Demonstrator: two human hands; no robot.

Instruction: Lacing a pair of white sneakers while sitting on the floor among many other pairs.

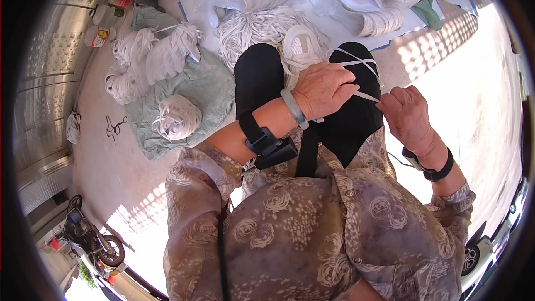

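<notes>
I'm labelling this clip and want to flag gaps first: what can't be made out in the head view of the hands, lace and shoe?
- White shoe: its rear part is hidden under the left hand.
- White lace: where it runs under the left hand's fingers is covered.
- Right hand: its fingertip pinch on the lace is too small to read.
- Small dark thing on the floor: too small to identify.
- Bundles of white laces: far ones blurred, cut off at the rim.
</notes>
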